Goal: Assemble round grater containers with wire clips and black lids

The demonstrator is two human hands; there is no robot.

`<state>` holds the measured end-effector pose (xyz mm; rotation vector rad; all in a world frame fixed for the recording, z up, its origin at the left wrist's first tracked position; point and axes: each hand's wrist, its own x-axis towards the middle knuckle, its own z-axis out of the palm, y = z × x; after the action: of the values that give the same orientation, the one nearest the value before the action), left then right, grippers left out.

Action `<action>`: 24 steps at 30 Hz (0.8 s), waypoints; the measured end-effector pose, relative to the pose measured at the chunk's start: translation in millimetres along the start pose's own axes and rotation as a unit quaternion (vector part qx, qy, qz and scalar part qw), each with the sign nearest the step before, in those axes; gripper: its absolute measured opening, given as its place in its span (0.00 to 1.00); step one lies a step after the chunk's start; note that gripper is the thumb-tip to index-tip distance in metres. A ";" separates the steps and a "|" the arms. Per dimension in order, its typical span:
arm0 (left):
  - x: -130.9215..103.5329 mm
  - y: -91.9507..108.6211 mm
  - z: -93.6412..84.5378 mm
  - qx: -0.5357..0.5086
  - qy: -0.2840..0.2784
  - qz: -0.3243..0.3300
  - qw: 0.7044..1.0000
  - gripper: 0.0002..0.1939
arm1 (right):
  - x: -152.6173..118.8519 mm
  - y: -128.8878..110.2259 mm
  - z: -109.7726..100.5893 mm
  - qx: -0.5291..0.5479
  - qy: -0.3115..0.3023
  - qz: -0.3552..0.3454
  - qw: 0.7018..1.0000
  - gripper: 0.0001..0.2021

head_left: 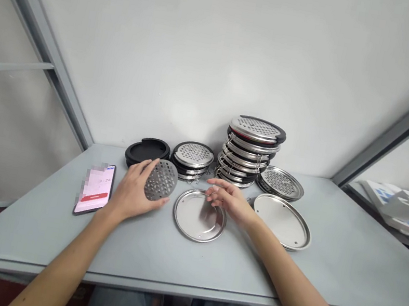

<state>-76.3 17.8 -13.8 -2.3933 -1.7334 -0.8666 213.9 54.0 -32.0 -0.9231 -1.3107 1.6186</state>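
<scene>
My left hand [134, 191] grips a round perforated metal disc [162, 181] by its edge, tilted, with the thumb at the bottom and fingers along the upper left. A shallow round metal lid [198, 223] lies on the table in front of me, with small holes near its rim. Over the lid's upper right edge hovers my right hand [230, 200], fingers apart and slightly bent, nothing seen in them. Right of that hand rests a larger pile of round metal lids [281, 223], partly covered by my forearm.
Behind stand a black ring-shaped holder [147, 152], a short stack of perforated lids [193, 154] and a tall stack with wire clips [250, 153]. More perforated discs [282, 182] lie to its right. A phone [95, 189] lies at left. A wall [223, 45] closes off the table's back.
</scene>
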 end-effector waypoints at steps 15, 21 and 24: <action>-18.0 -38.1 -11.3 0.063 -0.110 -0.089 0.988 0.48 | -0.9 -2.9 2.9 -0.047 0.011 -0.002 0.999 0.17; -18.6 -38.4 -9.2 0.069 -0.138 -0.094 0.984 0.48 | -0.3 -0.5 1.8 -0.058 -0.001 -0.008 0.998 0.16; -18.8 -37.7 -9.6 0.066 -0.138 -0.099 0.983 0.47 | -0.5 -1.3 2.0 -0.061 0.004 -0.008 0.998 0.16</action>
<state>-117.7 12.0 -24.8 -2.3747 -2.0837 -0.4306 212.5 52.9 -30.3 -0.9892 -1.4197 1.5348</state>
